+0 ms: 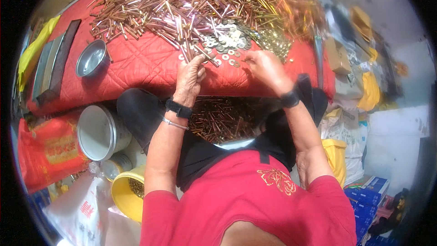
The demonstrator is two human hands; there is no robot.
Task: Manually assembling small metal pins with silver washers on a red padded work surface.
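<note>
My left hand (pixel 191 74) is closed in a pinch around a metal bolt (pixel 210 60), which points away to the right. Just beside it, on the red padded cloth (pixel 136 66), lie loose flat washers (pixel 226 57). My right hand (pixel 265 67) hovers over the cloth to the right of these washers, thumb and fingers pressed together; whatever is between them is too small to make out. Beyond both hands is a heap of washers (pixel 234 40), with small gold-coloured nuts (pixel 275 43) to its right. A large pile of copper-coloured bolts (pixel 182 4) covers the far part.
A metal bowl (pixel 93 59) sits on the cloth at left, near dark flat bars (pixel 57 59). Below the table edge, more bolts (pixel 223 120) lie between my knees. A white bucket (pixel 95 132) and a yellow bucket (pixel 123 191) stand at lower left; a cardboard box (pixel 337 57) is at right.
</note>
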